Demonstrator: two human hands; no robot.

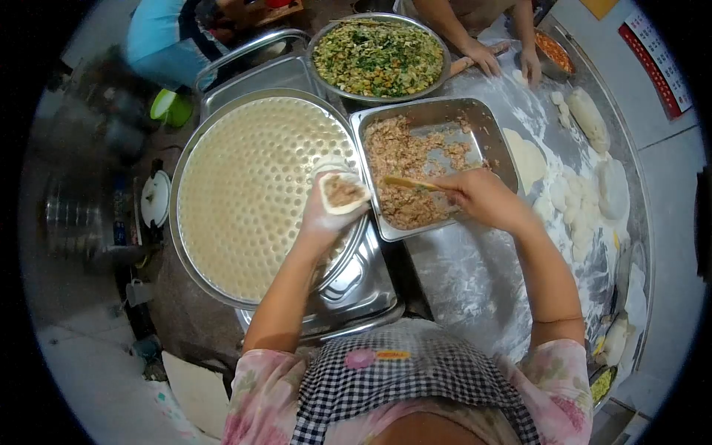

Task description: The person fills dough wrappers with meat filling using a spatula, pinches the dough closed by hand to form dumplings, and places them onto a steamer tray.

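Observation:
My left hand (326, 215) holds a round dough wrapper (357, 207) with some meat filling (343, 191) on it, over the right edge of the large round dimpled tray (252, 196). My right hand (475, 194) grips a wooden spatula (408, 182), whose tip is over the meat filling in the rectangular metal pan (488, 122). Filling covers mostly the left side of that pan, with bare metal showing on the right. Something pale, perhaps dough, is on the round tray just behind my left hand.
A bowl of chopped greens (378, 59) stands behind the pan. At the back right, a co-worker's hands (482, 58) are near a rolling pin (461, 67) on the floured table (475, 274). Dough pieces (575, 208) lie at right. Another person (167, 44) is at back left.

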